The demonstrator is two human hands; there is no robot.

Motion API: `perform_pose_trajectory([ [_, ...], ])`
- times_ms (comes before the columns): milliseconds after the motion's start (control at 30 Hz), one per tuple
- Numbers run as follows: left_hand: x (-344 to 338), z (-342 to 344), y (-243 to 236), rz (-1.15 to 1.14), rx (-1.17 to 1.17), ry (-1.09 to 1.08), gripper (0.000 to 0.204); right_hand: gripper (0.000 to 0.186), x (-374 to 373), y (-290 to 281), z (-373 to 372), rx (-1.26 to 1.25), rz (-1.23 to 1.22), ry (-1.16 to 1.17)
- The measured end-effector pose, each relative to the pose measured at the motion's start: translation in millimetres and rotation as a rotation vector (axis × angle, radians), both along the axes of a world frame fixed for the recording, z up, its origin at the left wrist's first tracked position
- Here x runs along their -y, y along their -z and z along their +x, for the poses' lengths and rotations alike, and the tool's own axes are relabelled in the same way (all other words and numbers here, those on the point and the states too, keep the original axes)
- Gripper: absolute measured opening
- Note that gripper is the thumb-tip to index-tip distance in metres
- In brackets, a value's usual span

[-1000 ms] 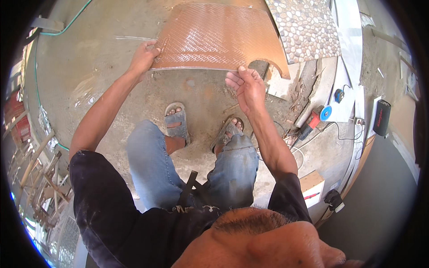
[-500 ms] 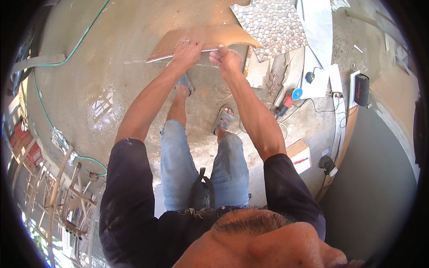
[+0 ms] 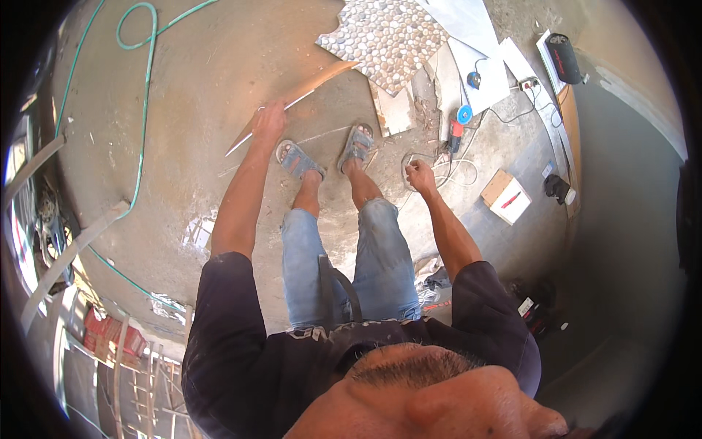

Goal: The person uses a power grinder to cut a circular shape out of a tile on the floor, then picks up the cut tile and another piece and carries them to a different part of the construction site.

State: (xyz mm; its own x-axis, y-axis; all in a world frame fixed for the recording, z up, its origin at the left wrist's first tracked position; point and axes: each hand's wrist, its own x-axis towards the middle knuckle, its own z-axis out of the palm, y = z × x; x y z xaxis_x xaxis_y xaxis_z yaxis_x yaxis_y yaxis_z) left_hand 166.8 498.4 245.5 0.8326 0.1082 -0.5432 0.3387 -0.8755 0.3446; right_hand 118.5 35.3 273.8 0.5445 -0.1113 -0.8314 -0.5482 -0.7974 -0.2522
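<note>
My left hand [image 3: 270, 121] grips a thin brown tile piece [image 3: 316, 77] by its near edge. The tile is tilted, its pale cut edge showing toward me, one end close to the floor in front of my feet. My fingers hide part of it. Away from the tile, my right hand [image 3: 421, 178] hangs in the air with its fingers curled in, and I see nothing in them. Nearest to that hand are the pale loops of a cable [image 3: 462, 174] and a red angle grinder [image 3: 456, 136] with a blue disc, lying on the floor.
A pebble-patterned tile [image 3: 387, 40] with a jagged edge lies ahead, beside broken tile pieces [image 3: 393, 110] and white sheets [image 3: 447, 25]. A power strip [image 3: 528, 84], a black speaker [image 3: 563, 58] and a small box [image 3: 506, 197] stand to the right. A green hose [image 3: 146, 95] crosses the floor at left.
My right hand has left the tile and moved back to the right. My left hand still holds the tile, now tipped more on edge. My view has turned and my feet have shifted.
</note>
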Motion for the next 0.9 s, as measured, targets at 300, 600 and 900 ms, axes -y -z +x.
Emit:
perform_pose_trajectory([
  [300,-6.3,41.3,2.3,-0.013,-0.102,-0.047,0.022,0.044,4.8,42.1,27.9,0.055,0.014,-0.023],
  [600,-26.6,57.3,3.0,-0.13,-0.094,-0.095,0.026,0.047,31.2,132.6,160.3,0.098,-0.011,0.215],
  [900,-24.2,42.9,-10.5,-0.063,-0.177,-0.103,0.026,0.054,70.2,178.1,194.0,-0.029,-0.061,0.255],
])
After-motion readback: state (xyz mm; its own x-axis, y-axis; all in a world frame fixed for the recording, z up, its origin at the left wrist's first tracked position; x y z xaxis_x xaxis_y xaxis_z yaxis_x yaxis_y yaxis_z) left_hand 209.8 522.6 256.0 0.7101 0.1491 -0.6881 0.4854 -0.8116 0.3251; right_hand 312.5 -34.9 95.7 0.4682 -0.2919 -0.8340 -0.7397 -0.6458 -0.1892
